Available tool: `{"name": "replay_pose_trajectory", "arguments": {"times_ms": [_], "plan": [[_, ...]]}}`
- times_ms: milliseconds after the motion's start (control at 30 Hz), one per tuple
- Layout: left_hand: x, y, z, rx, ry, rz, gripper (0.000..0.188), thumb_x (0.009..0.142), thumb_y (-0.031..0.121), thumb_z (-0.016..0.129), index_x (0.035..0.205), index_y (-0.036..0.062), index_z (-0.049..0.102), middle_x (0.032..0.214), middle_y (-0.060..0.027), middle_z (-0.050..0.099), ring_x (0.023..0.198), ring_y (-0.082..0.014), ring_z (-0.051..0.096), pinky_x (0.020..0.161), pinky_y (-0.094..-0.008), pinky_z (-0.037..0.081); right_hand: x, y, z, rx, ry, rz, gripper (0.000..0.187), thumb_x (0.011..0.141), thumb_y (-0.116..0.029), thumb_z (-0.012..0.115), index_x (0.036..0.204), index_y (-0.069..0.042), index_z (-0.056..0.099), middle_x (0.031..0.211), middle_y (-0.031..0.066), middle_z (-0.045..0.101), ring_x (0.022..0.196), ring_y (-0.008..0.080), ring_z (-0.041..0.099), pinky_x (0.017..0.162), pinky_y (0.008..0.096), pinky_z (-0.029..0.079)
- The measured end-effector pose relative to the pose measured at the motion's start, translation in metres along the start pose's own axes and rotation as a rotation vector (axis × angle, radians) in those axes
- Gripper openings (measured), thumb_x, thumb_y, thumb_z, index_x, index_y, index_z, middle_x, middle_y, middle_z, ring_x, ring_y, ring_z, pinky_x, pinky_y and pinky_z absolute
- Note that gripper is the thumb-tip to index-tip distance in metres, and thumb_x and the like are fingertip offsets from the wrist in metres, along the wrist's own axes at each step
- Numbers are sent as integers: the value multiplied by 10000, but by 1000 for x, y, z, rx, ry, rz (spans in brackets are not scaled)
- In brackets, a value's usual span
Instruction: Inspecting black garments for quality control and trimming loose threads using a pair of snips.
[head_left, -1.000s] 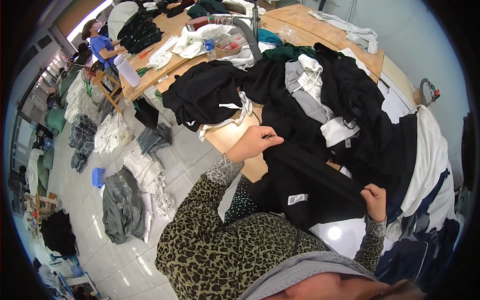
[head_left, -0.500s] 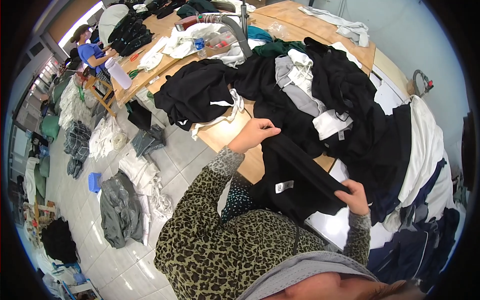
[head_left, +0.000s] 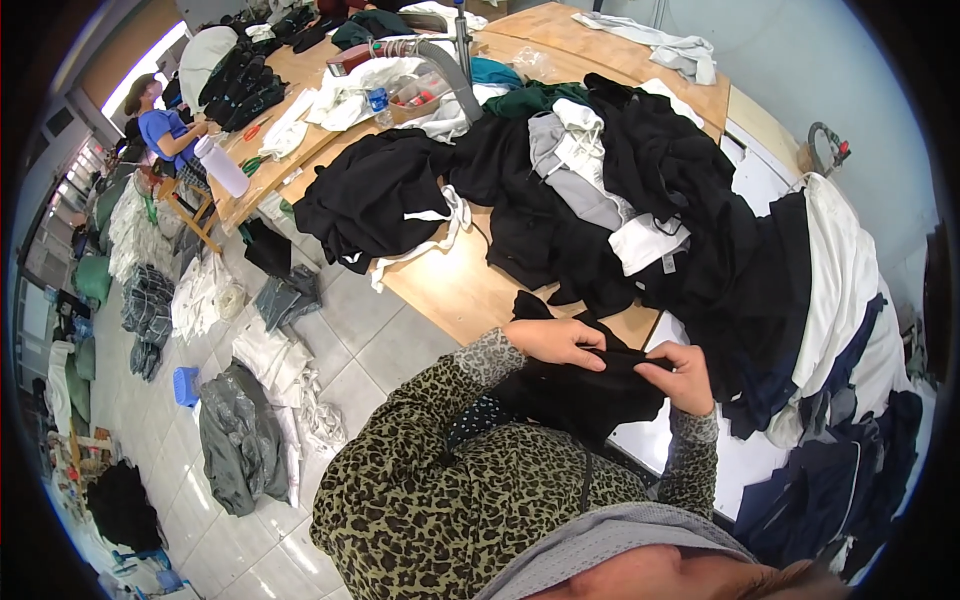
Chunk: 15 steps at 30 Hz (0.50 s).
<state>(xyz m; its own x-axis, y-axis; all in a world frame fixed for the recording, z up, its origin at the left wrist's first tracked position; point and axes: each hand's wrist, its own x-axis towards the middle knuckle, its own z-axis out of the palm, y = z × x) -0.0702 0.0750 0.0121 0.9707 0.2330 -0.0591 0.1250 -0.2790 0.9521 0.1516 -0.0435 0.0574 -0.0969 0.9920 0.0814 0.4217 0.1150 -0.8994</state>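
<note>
Both my hands grip one black garment (head_left: 570,400) close to my body at the table's near edge. My left hand (head_left: 558,342) pinches its upper edge between thumb and fingers. A short way to the right, my right hand (head_left: 682,378) pinches the same edge, a short folded stretch of cloth running between them. The garment's lower part hangs down in front of me. Just beyond my hands, a heap of black garments (head_left: 540,235) covers much of the wooden table (head_left: 425,300), with a grey and white garment (head_left: 575,165) on top.
White and navy garments (head_left: 840,290) hang at the right. A pale bottle (head_left: 220,167) stands on the far-left table, near a person in blue (head_left: 165,130). Grey plastic bags (head_left: 240,435), a blue basket (head_left: 186,386) and white cloth lie on the tiled floor.
My hands have come closer together along the garment's edge, my left hand moving right and down. The stretched edge has shortened between them, and the white label is out of sight.
</note>
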Motion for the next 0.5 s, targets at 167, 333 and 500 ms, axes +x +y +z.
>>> {"name": "replay_pose_trajectory", "arguments": {"times_ms": [167,333,500], "plan": [[-13,-2,-6,-123,-76,-123,293,854,273,645,926,4,553,718,15,490,674,-76,434,596,-260,381,-11,13,-22,211,133,137,93,735,-32,698,744,27,627,629,-9,588,579,33,506,541,193,388],[-30,-4,-35,-133,310,-47,235,898,248,584,932,17,618,779,15,586,760,-82,522,688,-245,432,-10,56,-43,34,196,25,302,915,-221,471,789,14,613,713,-13,565,647,52,445,603,222,368],[-46,14,-46,-177,408,-146,243,943,263,511,959,43,612,696,63,519,603,-10,449,512,-182,366,-1,53,-44,180,284,-20,638,963,-522,269,883,20,597,556,-55,434,529,23,376,509,192,273]]}}
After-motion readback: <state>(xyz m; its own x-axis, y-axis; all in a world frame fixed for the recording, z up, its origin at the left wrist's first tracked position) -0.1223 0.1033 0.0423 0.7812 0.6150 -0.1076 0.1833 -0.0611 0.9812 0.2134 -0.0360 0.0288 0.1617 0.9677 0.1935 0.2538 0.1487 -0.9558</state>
